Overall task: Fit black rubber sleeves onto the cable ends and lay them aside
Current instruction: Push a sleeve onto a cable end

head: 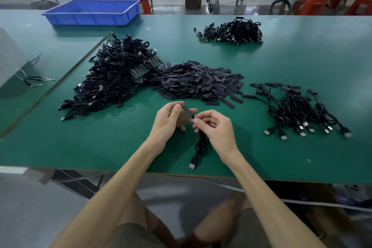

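Note:
My left hand (171,119) holds a black rubber sleeve (186,110) between thumb and fingers, blurred by motion. My right hand (215,127) pinches the end of a black cable (201,143) right beside the sleeve. The cable hangs down from that hand, and its USB plug (193,164) lies on the green table (120,147) near the front edge. Whether the cable end is inside the sleeve I cannot tell.
A pile of loose sleeves (201,84) lies in the middle, with a big heap of bare cables (116,78) to its left. Sleeved cables (298,110) lie at the right. Another cable heap (233,31) sits far back, and a blue tray (92,12) stands at back left.

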Motion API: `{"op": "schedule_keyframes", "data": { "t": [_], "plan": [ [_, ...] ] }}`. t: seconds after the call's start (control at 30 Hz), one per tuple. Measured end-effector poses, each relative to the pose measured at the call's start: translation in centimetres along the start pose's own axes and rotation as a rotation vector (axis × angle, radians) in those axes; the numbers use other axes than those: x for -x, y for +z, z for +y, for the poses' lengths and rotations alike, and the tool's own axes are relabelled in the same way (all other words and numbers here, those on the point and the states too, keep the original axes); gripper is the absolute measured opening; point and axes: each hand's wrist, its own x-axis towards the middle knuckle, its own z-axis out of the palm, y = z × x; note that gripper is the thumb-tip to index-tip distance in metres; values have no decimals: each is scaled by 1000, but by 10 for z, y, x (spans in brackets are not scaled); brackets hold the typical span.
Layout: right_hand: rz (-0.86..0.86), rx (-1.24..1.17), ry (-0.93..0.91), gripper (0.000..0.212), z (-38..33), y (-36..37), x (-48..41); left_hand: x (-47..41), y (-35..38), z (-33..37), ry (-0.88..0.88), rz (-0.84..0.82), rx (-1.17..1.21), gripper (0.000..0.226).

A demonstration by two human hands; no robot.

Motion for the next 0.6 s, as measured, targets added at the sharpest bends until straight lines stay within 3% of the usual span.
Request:
{"op": "schedule_keyframes", "data": {
  "t": [0.17,0.27,0.43,0.6],
  "plan": [
    [182,-250,25,11,-1,-8,-1,8,7,2,110,-239,-461,27],
    [224,-316,36,12,-1,-9,-2,13,14,5,85,-359,-641,29],
    [275,-321,61,10,3,-9,-5,6,22,21,30,-355,-555,9],
    [315,-237,149,20,7,-6,-12,-22,32,56,94,-265,-474,17]
  ]
}}
